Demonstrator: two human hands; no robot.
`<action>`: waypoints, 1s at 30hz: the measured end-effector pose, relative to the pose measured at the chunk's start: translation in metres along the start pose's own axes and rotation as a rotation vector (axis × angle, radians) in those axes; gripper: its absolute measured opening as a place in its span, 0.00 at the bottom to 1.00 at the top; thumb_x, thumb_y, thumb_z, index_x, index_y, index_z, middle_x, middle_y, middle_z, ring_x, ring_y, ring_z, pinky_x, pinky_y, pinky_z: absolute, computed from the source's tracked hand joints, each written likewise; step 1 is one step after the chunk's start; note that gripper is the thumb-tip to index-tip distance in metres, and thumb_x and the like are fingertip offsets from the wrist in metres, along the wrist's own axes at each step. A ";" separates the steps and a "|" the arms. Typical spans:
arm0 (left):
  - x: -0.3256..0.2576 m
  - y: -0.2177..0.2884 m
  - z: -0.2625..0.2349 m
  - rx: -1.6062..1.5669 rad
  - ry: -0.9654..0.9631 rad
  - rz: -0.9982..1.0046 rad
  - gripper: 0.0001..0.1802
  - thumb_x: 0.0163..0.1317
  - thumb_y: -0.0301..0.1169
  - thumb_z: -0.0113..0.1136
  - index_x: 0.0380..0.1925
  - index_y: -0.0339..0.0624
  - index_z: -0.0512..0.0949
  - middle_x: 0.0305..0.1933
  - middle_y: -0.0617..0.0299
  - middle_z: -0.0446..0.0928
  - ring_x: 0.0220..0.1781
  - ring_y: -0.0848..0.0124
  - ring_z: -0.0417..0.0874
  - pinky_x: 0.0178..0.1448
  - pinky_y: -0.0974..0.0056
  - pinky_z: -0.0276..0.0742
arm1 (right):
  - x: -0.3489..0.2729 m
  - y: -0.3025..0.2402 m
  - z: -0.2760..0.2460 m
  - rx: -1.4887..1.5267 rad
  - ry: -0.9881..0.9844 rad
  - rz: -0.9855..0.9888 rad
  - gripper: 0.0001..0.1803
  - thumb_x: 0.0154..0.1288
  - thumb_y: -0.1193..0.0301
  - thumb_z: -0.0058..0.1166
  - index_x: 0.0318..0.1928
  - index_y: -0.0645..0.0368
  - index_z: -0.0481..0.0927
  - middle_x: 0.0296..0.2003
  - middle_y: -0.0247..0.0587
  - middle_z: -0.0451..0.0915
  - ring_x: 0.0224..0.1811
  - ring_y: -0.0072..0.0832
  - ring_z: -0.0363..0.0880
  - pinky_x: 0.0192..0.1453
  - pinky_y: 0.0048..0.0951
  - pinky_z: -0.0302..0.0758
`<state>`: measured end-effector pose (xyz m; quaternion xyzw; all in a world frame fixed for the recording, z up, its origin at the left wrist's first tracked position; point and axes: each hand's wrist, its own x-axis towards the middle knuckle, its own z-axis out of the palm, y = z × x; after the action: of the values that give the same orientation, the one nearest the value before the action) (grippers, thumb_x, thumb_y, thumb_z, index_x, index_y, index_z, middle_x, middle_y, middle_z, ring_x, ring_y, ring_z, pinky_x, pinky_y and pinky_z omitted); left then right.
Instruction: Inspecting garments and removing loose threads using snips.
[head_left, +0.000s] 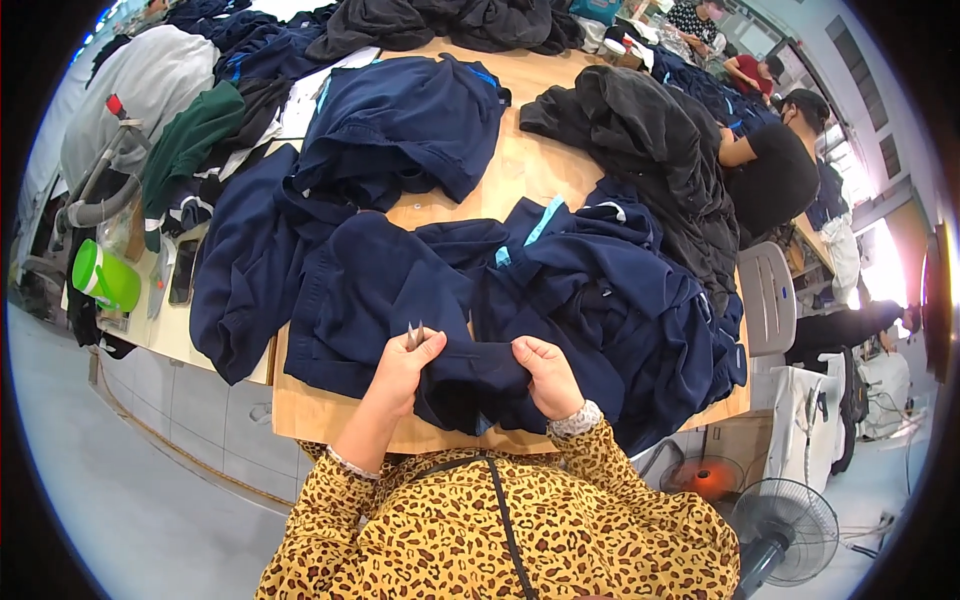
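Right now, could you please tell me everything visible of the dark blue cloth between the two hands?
The navy cloth looks smooth and matte, with a folded or seamed band between the pinching left hand and right hand. The band looks fairly taut; below, the cloth hangs in loose folds near the front edge of the wooden table. It merges with surrounding navy fabric, so its full outline cannot be told.

This looks like a garment workshop: heaped navy-blue cloth garments (pixel 410 125) and crumpled black fabric (pixel 650 130) crowd a pale wooden worktop (pixel 520 170), a co-worker in a black top (pixel 775 175) is beside them, and a round, grey wire-caged fan (pixel 790 528) stands nearby.
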<state>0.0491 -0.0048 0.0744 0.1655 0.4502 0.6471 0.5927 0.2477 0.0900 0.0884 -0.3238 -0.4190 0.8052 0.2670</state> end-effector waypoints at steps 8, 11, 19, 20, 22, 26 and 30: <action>0.004 -0.003 0.001 -0.015 0.074 -0.097 0.06 0.60 0.31 0.62 0.30 0.40 0.79 0.30 0.70 0.76 0.34 0.81 0.73 0.43 0.73 0.68 | -0.002 -0.002 0.001 0.172 0.056 0.079 0.10 0.69 0.69 0.49 0.37 0.63 0.79 0.33 0.34 0.83 0.33 0.20 0.80 0.42 0.20 0.75; 0.009 0.004 0.001 0.149 -0.073 -0.083 0.07 0.60 0.31 0.62 0.29 0.39 0.79 0.30 0.71 0.76 0.33 0.81 0.73 0.41 0.73 0.68 | -0.004 -0.008 0.008 0.117 0.003 0.152 0.10 0.69 0.69 0.49 0.38 0.62 0.79 0.35 0.34 0.82 0.38 0.19 0.79 0.43 0.20 0.75; 0.026 0.033 0.016 0.457 -0.390 -0.077 0.07 0.58 0.29 0.63 0.28 0.37 0.78 0.29 0.71 0.75 0.31 0.83 0.71 0.37 0.76 0.67 | -0.002 -0.017 0.034 -0.307 -0.182 0.083 0.15 0.61 0.80 0.55 0.49 0.63 0.70 0.37 0.30 0.76 0.40 0.14 0.74 0.43 0.15 0.70; 0.028 0.036 0.016 0.469 -0.398 -0.073 0.06 0.57 0.28 0.63 0.28 0.37 0.78 0.28 0.71 0.75 0.31 0.83 0.71 0.37 0.76 0.67 | -0.003 -0.018 0.034 -0.214 -0.195 0.079 0.13 0.62 0.80 0.55 0.47 0.62 0.71 0.37 0.30 0.76 0.39 0.14 0.74 0.43 0.15 0.70; 0.031 0.036 0.014 0.503 -0.384 -0.066 0.04 0.54 0.24 0.65 0.27 0.39 0.77 0.26 0.71 0.75 0.28 0.84 0.71 0.32 0.77 0.65 | -0.005 -0.018 0.035 -0.120 -0.209 0.078 0.11 0.62 0.80 0.54 0.46 0.61 0.72 0.36 0.29 0.76 0.39 0.13 0.74 0.42 0.15 0.70; 0.031 0.020 0.015 0.400 -0.419 -0.079 0.04 0.53 0.24 0.64 0.27 0.38 0.77 0.27 0.69 0.75 0.29 0.82 0.73 0.34 0.75 0.69 | -0.010 -0.016 0.036 0.166 -0.249 0.227 0.10 0.62 0.81 0.52 0.45 0.61 0.76 0.38 0.30 0.79 0.40 0.15 0.77 0.45 0.17 0.73; 0.031 0.014 0.017 0.564 0.269 0.362 0.06 0.56 0.27 0.63 0.29 0.36 0.78 0.27 0.64 0.77 0.29 0.79 0.75 0.35 0.72 0.72 | -0.007 -0.020 0.033 0.409 0.020 0.051 0.14 0.65 0.80 0.47 0.50 0.62 0.77 0.44 0.39 0.81 0.44 0.24 0.81 0.50 0.25 0.77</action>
<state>0.0454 0.0322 0.0847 0.3127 0.6483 0.6080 0.3350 0.2308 0.0786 0.1224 -0.2812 -0.2357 0.8769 0.3106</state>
